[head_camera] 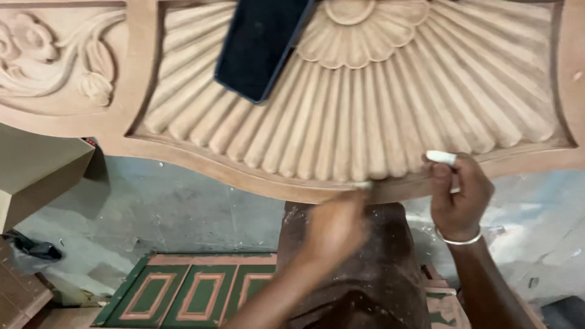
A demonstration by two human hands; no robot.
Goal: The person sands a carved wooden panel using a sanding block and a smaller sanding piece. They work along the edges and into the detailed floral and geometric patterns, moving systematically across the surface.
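Observation:
A pale wooden panel (341,116) carved with fan-shaped flutes fills the top of the view. My left hand (334,226) is blurred with motion and presses against the panel's curved lower edge, its fingers closed on a small pale piece (364,184) at that edge. To the right, my right hand (458,196), with a metal bangle on its wrist, grips the same edge and pinches a small white piece (440,157) at the flutes' lower ends. A dark blue phone (259,45) lies tilted on the upper flutes, apart from both hands.
A floral carving (55,58) takes up the panel's left section. A dark dusty wooden block (378,268) stands under the panel between my arms. A green board with pink rectangles (189,292) lies on the grey floor. A cardboard box (36,170) juts in at left.

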